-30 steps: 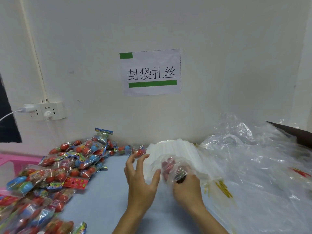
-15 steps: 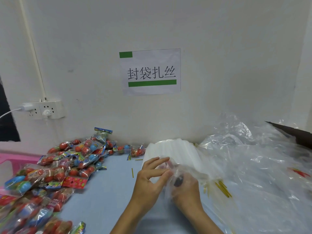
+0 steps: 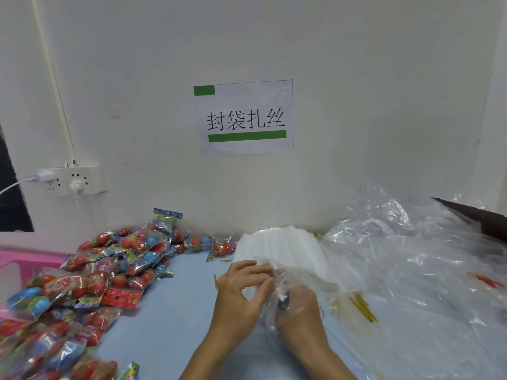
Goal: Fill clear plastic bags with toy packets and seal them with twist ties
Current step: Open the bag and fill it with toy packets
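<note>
My left hand [image 3: 241, 292] pinches the mouth of a clear plastic bag [image 3: 277, 305] at the middle of the blue table [image 3: 170, 325]. My right hand [image 3: 299, 308] is inside that bag, its fingers curled; a dark item shows at its fingertips, and I cannot tell what it is. A white stack of folded bags [image 3: 285, 250] lies just behind both hands. Toy packets [image 3: 115, 270] with red and blue balls are heaped at the left. Gold twist ties [image 3: 362, 308] lie to the right of my right hand.
Crumpled clear plastic sheeting [image 3: 411, 270] covers the right side of the table. A dark box corner [image 3: 482, 218] sticks out at far right. A wall socket [image 3: 74, 179] with plugs sits at left, and a pink surface [image 3: 24, 259] lies at the left edge. A paper sign [image 3: 244, 116] hangs on the wall.
My left hand closed from spread fingers onto the bag's mouth and moved right against my right hand. The red packet seen in the bag earlier is hidden now.
</note>
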